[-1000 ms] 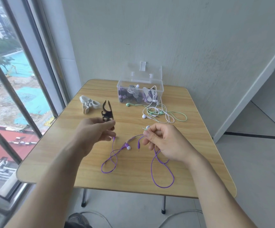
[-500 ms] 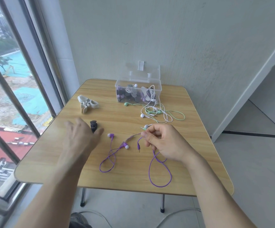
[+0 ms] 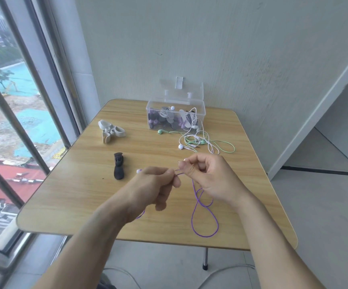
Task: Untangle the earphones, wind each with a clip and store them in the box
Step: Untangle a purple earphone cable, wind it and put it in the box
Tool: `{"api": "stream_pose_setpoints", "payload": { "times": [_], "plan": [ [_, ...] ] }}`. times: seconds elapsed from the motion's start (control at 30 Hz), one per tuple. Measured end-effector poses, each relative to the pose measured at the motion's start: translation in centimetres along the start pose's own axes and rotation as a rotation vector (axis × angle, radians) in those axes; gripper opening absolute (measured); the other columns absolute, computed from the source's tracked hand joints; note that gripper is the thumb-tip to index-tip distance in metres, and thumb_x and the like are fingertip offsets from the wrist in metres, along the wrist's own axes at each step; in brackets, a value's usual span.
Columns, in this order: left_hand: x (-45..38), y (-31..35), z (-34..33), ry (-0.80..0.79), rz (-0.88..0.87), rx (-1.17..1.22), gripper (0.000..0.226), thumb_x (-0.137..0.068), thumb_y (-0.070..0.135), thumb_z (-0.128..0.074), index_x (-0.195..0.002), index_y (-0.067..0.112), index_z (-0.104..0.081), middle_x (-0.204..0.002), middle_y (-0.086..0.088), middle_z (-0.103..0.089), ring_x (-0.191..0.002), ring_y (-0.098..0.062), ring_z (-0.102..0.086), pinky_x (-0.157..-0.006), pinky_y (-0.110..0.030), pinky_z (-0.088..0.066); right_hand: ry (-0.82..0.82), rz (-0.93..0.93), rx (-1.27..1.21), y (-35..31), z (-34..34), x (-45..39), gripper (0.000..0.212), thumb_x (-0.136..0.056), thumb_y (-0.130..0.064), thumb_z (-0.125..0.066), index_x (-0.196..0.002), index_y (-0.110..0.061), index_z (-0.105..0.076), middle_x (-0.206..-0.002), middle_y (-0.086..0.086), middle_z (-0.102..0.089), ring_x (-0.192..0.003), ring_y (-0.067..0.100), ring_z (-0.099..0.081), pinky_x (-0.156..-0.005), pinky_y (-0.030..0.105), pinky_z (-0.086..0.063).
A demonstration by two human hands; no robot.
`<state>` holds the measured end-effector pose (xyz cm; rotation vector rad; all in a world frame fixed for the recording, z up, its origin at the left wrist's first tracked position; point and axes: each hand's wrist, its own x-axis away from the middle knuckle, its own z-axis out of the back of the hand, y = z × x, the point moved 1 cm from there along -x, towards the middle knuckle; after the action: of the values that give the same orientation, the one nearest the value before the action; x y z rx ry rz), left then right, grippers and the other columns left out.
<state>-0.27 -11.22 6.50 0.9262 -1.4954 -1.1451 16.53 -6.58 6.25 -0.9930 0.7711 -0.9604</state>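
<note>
Both my hands are up over the middle of the table, close together, each pinching the purple earphones' cord [image 3: 198, 205]. My left hand [image 3: 154, 188] is curled round the thin cord, with one small rounded earbud [image 3: 139, 171] poking out past the knuckles. My right hand [image 3: 208, 178] pinches the cord between thumb and forefinger, the other fingers curled in. A short taut run of cord bridges the two hands. Below my right hand the cord drops in a crossed, figure-eight loop that lies slack on the table [image 3: 68, 197], whose top is pale wood-grain laminate, smooth, with rounded corners.

Black clip [image 3: 118, 166]: matte, elongated, lying flat on the table left of my left hand, apart from it.

Pale clips [image 3: 111, 132]: a small heap of cream, curved pieces, farther back on the left.

Box [image 3: 176, 117]: clear hard plastic, rectangular, lid hinged open against the wall, at the far edge. Inside are wound bundles in grey, purple and white; details too small to tell.

Green and white earphones [image 3: 202, 142]: thin glossy cords tangled together just in front of the box, the white cord running up over its rim.
</note>
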Motion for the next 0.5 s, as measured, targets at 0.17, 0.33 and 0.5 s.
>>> {"api": "stream_pose_setpoints", "payload": {
  "times": [0.17, 0.33, 0.5],
  "plan": [
    [0.3, 1.0, 1.1, -0.005, -0.186, 0.432, 0.022, -0.104, 0.014, -0.036, -0.088, 0.010, -0.051, -0.064, 0.000, -0.042, -0.056, -0.018, -0.042, -0.061, -0.031, -0.034, 0.047, -0.028, 0.017, 0.5, 0.8, -0.2, 0.027, -0.097, -0.031, -0.063, -0.087, -0.007, -0.069, -0.052, -0.010, -0.041, -0.049, 0.010, -0.028, -0.049, 0.021, -0.026],
    [-0.2, 0.7, 1.3, 0.069, -0.279, 0.480, 0.022, -0.101, 0.000, -0.041, -0.104, 0.011, -0.060, -0.101, -0.004, -0.075, -0.091, -0.019, -0.072, -0.073, -0.026, -0.049, -0.116, -0.075, 0.143, 0.0, -0.4, 0.4, 0.022, -0.100, -0.032, -0.059, -0.088, -0.018, -0.072, -0.059, -0.005, -0.052, -0.054, 0.011, -0.042, -0.054, 0.026, -0.036],
    [-0.4, 0.4, 1.5, 0.166, -0.300, 0.408, 0.024, -0.097, -0.007, -0.047, -0.113, 0.005, -0.060, -0.113, -0.010, -0.074, -0.104, -0.023, -0.072, -0.059, -0.021, -0.050, -0.255, -0.116, 0.231, -0.5, -2.1, 0.9, 0.016, -0.099, -0.030, -0.058, -0.099, -0.026, -0.074, -0.066, -0.008, -0.061, -0.065, 0.012, -0.056, -0.065, 0.032, -0.045]
  ]
}}
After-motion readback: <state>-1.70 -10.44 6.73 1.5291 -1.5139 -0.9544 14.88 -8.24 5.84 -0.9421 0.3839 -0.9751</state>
